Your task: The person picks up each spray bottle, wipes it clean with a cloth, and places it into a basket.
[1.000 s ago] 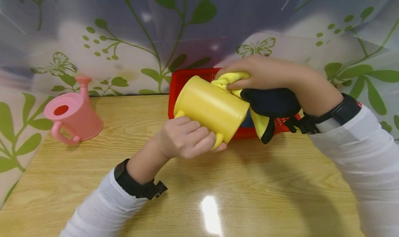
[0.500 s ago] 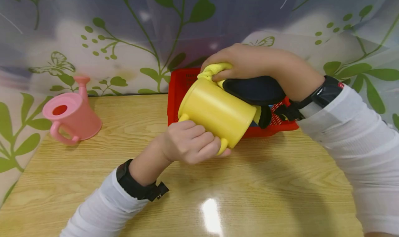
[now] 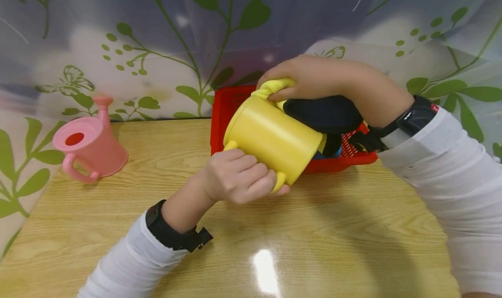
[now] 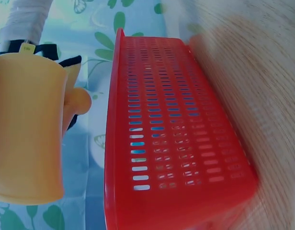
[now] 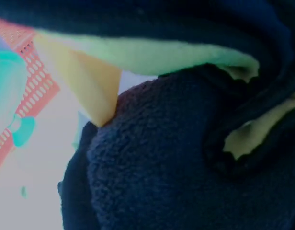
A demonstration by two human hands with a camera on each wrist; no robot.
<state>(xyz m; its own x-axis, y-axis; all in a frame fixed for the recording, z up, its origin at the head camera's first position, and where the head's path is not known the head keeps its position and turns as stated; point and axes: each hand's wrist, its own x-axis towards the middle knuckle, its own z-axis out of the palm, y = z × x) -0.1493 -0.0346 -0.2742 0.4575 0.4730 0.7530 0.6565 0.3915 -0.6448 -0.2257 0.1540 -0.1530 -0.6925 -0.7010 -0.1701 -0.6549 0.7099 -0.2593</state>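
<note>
My left hand (image 3: 241, 176) grips the handle of a yellow watering can (image 3: 274, 137), tilted on its side above the red basket; its body and handle resemble the pink one's, but no spout shows. In my right hand (image 3: 300, 78) is a bunched yellow and black cloth (image 3: 323, 114), pressed to the can's far side near its upper left end. The cloth's dark fuzzy face (image 5: 157, 158) fills much of the right wrist view, with a yellow piece of the can (image 5: 97, 91) beside it. The left wrist view has the can's body (image 4: 28, 129) at left, the right thumb (image 4: 79, 101) behind it.
Behind and under the can, a red slotted basket (image 3: 345, 162) stands against the patterned backdrop, with something blue (image 3: 338, 152) inside. A pink watering can (image 3: 100, 147) stands at the left on the wooden table (image 3: 188, 263).
My right hand has slid the cloth leftward and up along the can toward its upper left end. The yellow can has shifted slightly right. Little differs over the last half second.
</note>
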